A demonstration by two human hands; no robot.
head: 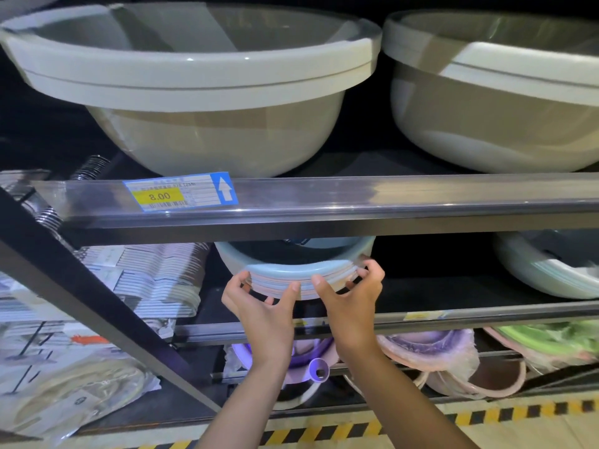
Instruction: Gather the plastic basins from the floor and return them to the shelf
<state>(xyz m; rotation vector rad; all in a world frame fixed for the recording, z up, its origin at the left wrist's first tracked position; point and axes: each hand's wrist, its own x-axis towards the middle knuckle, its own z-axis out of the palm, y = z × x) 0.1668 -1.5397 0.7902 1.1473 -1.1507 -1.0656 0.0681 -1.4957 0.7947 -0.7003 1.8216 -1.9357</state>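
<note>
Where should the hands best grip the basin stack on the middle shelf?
Probably the front rims of the basin stack, from the aisle side, left hand and right hand spread apart. The nested lips jut forward, and the shelf above blocks access from the top.

Two bare forearms rising from the lower frame, left hand [259, 306] and right hand [351, 294] side by side at centre, fingers curled, thumbs raised

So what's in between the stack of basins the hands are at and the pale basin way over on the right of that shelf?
Nothing: in the head view, only bare dark shelf lies between the stack of basins and the pale basin.
</note>
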